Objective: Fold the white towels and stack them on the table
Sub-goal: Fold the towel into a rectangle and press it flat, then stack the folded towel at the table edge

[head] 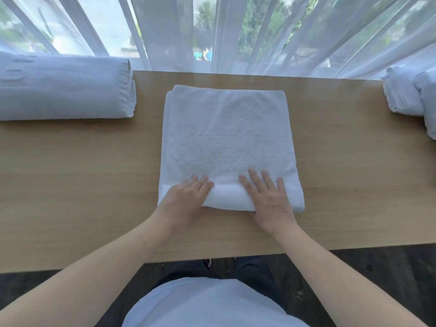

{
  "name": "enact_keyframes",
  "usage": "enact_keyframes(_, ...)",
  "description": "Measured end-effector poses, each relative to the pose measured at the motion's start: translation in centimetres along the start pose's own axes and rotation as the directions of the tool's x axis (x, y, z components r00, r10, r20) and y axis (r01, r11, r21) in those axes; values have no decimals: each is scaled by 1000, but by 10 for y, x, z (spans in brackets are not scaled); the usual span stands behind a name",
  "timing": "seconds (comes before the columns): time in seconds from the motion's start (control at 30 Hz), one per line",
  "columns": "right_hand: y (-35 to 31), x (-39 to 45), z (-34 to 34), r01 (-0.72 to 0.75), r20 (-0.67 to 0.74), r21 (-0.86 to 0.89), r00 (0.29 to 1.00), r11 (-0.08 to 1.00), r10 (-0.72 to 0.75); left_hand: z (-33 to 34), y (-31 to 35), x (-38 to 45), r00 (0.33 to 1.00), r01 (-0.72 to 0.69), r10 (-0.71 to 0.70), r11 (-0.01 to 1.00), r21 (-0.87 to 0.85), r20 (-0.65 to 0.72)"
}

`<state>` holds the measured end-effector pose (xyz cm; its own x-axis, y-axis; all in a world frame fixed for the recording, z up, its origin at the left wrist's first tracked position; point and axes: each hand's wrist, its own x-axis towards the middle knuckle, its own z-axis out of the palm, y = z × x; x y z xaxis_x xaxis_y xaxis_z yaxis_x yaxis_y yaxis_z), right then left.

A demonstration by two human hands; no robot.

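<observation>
A white towel lies folded flat in the middle of the wooden table, its near edge turned up into a low roll. My left hand rests on the left end of that roll with fingers lightly bent over it. On the right part of the roll my right hand presses down, fingers straight and spread. A rolled white towel lies at the far left of the table.
More white towels are bunched at the table's far right edge. Sheer white curtains hang behind the table's back edge. The table's near edge runs just in front of my body.
</observation>
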<state>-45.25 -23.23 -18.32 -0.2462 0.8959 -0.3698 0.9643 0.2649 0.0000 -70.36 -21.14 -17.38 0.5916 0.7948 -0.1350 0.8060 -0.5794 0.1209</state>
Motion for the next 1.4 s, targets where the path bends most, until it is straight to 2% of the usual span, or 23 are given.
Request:
enact_keyframes(0.13,6,-5,-17,-36,-22,104,999,994,39,-32,-16,15,981,43,-8,984,-175,196)
enact_keyframes(0.2,10,-3,-35,-57,31,190,998,980,52,-48,-22,22,981,38,7,974,-223,195)
enact_keyframes(0.3,26,12,-74,-135,186,324,980,936,76,-73,-34,28,974,81,-17,957,-279,226)
enact_keyframes(0.5,58,49,-140,-116,331,505,941,855,-68,-111,-71,32,954,283,-206,859,-426,217)
enact_keyframes(0.57,65,63,-153,-123,353,546,931,828,-95,-114,-81,26,937,339,-315,728,-596,148)
enact_keyframes(0.63,73,76,-162,-130,364,585,924,801,-116,-108,-89,18,896,314,-438,515,-797,70)
enact_keyframes(0.7,80,88,-168,-155,384,622,915,768,-126,-98,-91,11,854,250,-516,293,-923,68)
enact_keyframes(0.77,87,100,-175,-185,406,655,904,733,-136,-83,-89,9,842,207,-529,138,-968,105)
enact_keyframes(0.87,95,117,-180,-177,413,676,895,716,-169,-78,-84,25,839,241,-519,79,-967,167)
enact_keyframes(0.97,106,128,-182,-175,395,675,906,717,-151,-76,-91,53,760,315,-615,64,-947,211)
enact_keyframes(1.03,119,129,-181,-188,328,688,942,700,-69,-74,-101,70,721,335,-663,77,-939,203)
enact_keyframes(1.07,128,127,-179,-198,282,720,959,665,-19,-73,-105,78,709,340,-678,86,-936,195)
enact_keyframes(1.13,149,117,-174,-213,221,828,974,519,47,-71,-110,93,683,347,-706,87,-934,188)
enact_keyframes(1.3,168,100,-138,-184,185,978,983,102,0,-64,-120,116,611,311,-757,-37,-950,230)
enact_keyframes(1.4,157,107,-128,-126,126,992,986,-8,106,-64,-128,125,560,366,-765,-116,-924,318)
